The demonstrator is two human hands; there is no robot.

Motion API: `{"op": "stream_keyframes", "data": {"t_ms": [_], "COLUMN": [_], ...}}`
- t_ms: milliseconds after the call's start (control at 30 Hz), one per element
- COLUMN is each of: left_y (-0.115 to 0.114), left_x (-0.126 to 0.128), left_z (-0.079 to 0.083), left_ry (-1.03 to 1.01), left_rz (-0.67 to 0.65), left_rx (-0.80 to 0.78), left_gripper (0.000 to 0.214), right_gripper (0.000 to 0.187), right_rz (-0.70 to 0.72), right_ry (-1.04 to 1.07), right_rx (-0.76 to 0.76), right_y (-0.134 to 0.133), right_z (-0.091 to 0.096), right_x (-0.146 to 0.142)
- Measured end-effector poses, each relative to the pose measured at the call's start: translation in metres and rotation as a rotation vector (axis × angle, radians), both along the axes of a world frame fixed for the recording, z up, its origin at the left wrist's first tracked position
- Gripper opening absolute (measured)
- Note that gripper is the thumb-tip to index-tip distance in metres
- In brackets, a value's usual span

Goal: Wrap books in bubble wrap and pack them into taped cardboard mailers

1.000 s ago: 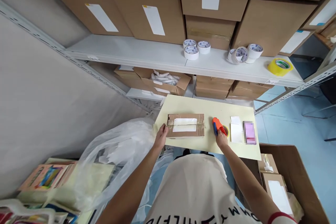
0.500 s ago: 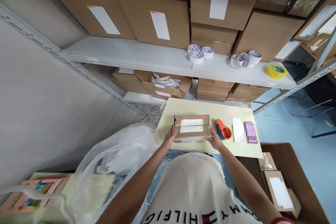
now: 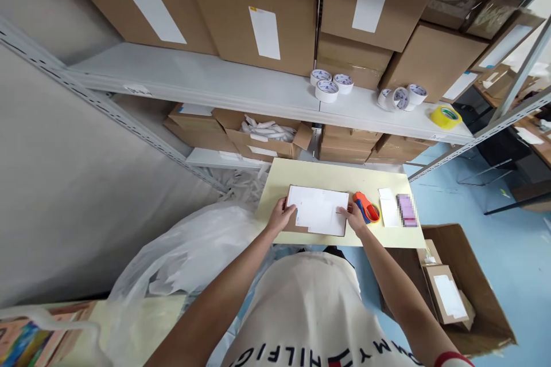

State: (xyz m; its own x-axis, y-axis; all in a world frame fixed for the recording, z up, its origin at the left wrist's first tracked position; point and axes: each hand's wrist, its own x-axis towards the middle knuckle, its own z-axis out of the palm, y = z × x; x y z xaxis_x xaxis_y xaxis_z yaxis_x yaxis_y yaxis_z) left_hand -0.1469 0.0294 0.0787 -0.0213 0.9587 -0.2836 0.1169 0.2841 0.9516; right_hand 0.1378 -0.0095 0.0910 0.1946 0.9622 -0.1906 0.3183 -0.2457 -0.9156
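1. Bunched loosely to the left of the bench: translucent plastic.
2. Pinching the small carton at its left edge with the left grip, thumb over the upper face.
3. Held between both grips over the bench, with white labels covering most of that face; hard to say if lifted or resting on the surface.
4. Pinching the same carton at its right edge with the right grip, thumb likewise on top.
5. Lying just beside the right grip: an orange-and-blue tape dispenser.
6. Farther right on the bench: a flat white piece, then a purple item, pixelated.
7. Standing low at far right: a big open box, with smaller cartons inside.
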Motion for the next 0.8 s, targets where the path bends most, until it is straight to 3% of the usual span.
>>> {"op": "stream_keyframes", "data": {"t_ms": [100,267,600,800], "left_y": [0.001,0.006,0.010,0.011], "left_x": [-0.001,0.002,0.018,0.024], "left_z": [-0.002,-0.009,-0.012,-0.008], "left_ry": [0.008,0.002,0.189,0.264], "left_rz": [-0.092,-0.148,-0.155,-0.086], "left_rx": [-0.020,-0.014,-0.034,-0.024], "left_gripper": [0.062,0.080,0.084,0.077], "right_gripper": [0.052,0.052,0.056,0.055], "right_rz": [-0.008,-0.066,-0.127,-0.029], "right_ry": [0.155,0.102,0.036,-0.074], "right_rx": [-0.075,-0.120,-0.092,-0.084], "right_y": [-0.005,0.000,0.010,0.014], "right_z": [-0.001,0.001,-0.006,-0.013], "right_x": [-0.003,-0.005,0.005,0.017]}}
